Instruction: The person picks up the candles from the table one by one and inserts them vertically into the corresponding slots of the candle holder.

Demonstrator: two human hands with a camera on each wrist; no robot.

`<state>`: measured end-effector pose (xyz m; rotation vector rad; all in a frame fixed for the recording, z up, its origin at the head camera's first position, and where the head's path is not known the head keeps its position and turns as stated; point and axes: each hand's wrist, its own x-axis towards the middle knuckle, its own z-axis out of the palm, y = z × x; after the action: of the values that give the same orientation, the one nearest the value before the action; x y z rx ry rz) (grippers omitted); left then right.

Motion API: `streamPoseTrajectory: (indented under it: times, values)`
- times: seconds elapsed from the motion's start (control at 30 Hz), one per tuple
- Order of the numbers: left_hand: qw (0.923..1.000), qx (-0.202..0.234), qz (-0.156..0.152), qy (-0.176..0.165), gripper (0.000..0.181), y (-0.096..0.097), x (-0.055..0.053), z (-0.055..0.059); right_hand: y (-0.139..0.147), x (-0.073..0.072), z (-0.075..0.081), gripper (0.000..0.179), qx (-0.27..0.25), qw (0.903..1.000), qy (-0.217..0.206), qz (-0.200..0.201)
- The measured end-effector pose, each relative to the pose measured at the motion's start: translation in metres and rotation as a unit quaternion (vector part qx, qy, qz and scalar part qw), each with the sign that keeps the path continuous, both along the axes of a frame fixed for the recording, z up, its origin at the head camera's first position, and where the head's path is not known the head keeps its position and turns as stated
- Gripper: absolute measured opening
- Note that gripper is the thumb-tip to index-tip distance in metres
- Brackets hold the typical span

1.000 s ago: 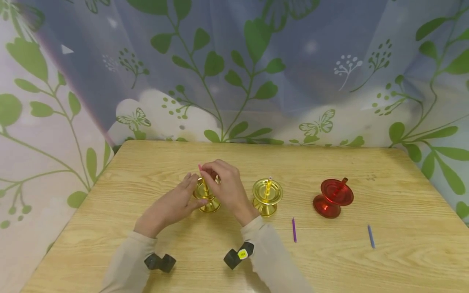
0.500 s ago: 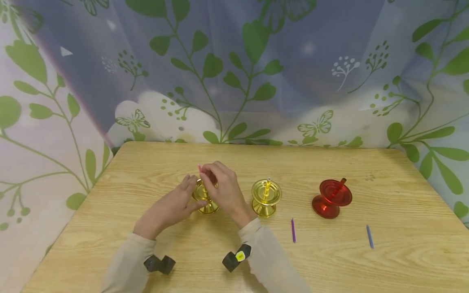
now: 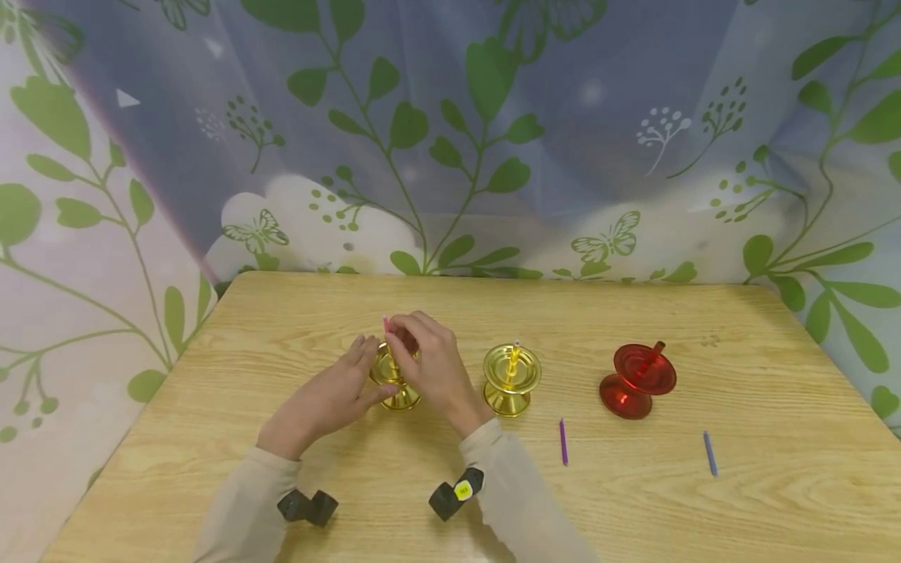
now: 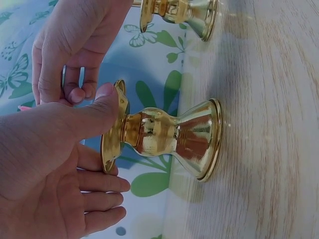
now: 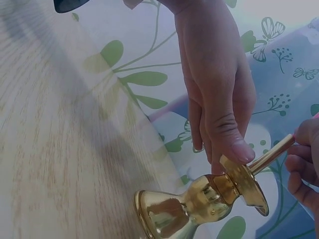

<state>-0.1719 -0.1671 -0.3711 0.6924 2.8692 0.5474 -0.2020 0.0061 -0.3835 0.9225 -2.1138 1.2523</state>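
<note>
In the head view, a gold candle holder [image 3: 401,400] stands upright on the table at left of centre. My left hand [image 3: 327,399] holds its dish by the rim, thumb on one side and fingers stretched along the other, as the left wrist view shows. Above the holder, my right hand [image 3: 432,363] pinches a thin pink candle [image 3: 385,323], whose end pokes out past the fingertips. In the right wrist view, those fingertips sit right at the top of the holder's gold tube [image 5: 271,155]. The fingers hide the candle's lower part.
Just right of my hands stands a second gold candle holder [image 3: 508,403], with a pale tip atop its tube. Farther right is a red candle holder [image 3: 626,397]. A purple candle [image 3: 564,443] and a blue candle [image 3: 710,453] lie on the wooden table [image 3: 633,508].
</note>
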Motion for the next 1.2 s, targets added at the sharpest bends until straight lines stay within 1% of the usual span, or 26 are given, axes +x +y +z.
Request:
streamPoseTrajectory:
  times: [0.47, 0.77, 1.2]
  values:
    - [1.0000, -0.001, -0.001, 0.006, 0.082, 0.0002, -0.0016, 0.0015, 0.0000, -0.0018, 0.0035, 0.009, 0.020, 0.9998, -0.007, -0.001]
    - [1.0000, -0.004, 0.001, -0.001, 0.082, 0.0009, -0.0008, 0.0017, 0.0006, -0.0011, 0.0019, 0.008, 0.018, 0.9998, -0.010, 0.001]
    - [0.9999, -0.009, 0.006, -0.006, 0.082, 0.0015, -0.0005, 0.0002, 0.0024, 0.0009, 0.0020, 0.009, 0.029, 0.9994, -0.020, -0.001]
